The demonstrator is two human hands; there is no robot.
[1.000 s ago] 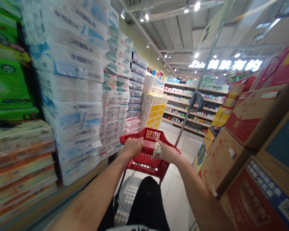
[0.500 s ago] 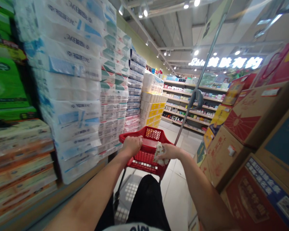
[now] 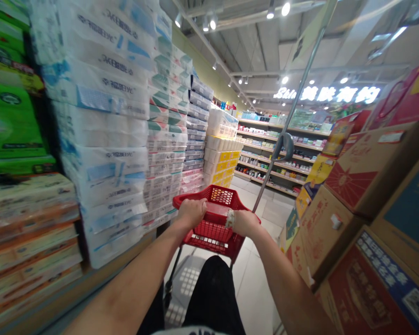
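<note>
Nearest the camera, black trousers (image 3: 212, 288) are seen between two bare forearms that are stretched forward. The left hand (image 3: 192, 211) is wrapped over the left end of a red plastic handle bar (image 3: 215, 217), its fingers curled down and pressed together around it. The right hand (image 3: 245, 222) is closed on the right end of the same bar, and a small crumpled white wad (image 3: 229, 217) is pinched between its fingers and the bar. The bar belongs to a red perforated plastic cart basket (image 3: 226, 197), which is held in the middle of the aisle just ahead of the body, above a grey perforated lower tray (image 3: 186, 279). The basket is judged to be light and stiff, easily steered from the two ends of the bar, where a smooth plastic grip is offered; the wad is judged to be soft and easily dropped. To the left, tall stacks of white wrapped tissue packs (image 3: 101, 130) are passed closely, and to the right brown and red cardboard boxes (image 3: 363, 172) are piled. Further on, a slanted metal pole with a grey hook (image 3: 286, 144) is seen, then stocked wooden shelves (image 3: 272, 160), and beyond them a lit white sign (image 3: 330, 94).
</note>
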